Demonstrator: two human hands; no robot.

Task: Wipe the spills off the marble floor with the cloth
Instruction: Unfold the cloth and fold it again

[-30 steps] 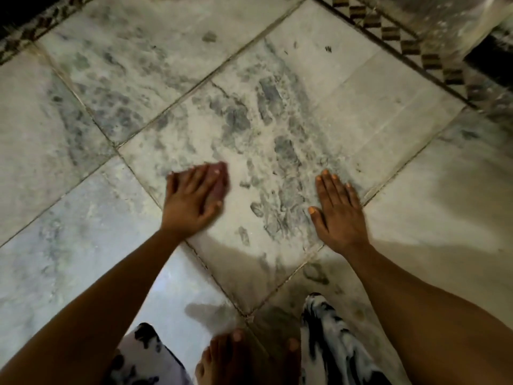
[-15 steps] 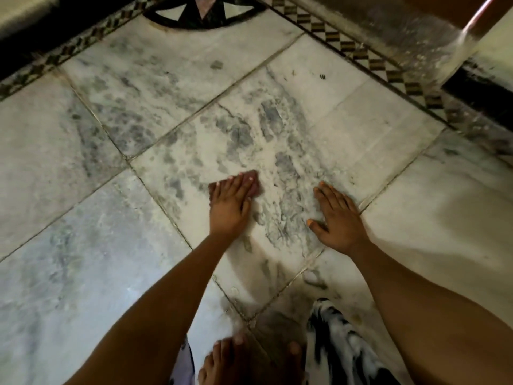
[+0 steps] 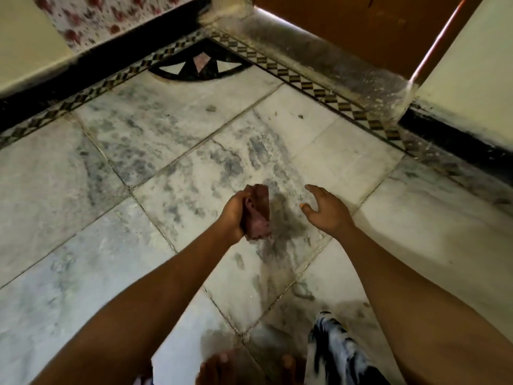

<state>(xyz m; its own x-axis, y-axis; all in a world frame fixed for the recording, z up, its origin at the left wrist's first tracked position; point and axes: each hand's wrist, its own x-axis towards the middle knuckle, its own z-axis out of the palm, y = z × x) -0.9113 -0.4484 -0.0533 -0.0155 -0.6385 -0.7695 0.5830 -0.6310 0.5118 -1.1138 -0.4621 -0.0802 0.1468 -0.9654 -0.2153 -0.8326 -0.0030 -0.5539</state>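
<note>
Left hand point(image 3: 232, 218): frame centre, fingers clenched round the bunched reddish cloth point(image 3: 258, 215). Right hand point(image 3: 325, 209): just right of the cloth, not touching it, fingers loosely spread, holding nothing. Floor point(image 3: 138, 140): grey-mottled marble tiles. Toes point(image 3: 222, 366): bottom centre.

Marble floor point(image 3: 83, 190): grey-veined, dull sheen, smudged. Cloth point(image 3: 259, 215): soft, matt, crumpled maroon fabric. Door point(image 3: 361, 29): matt brown wood.
</note>
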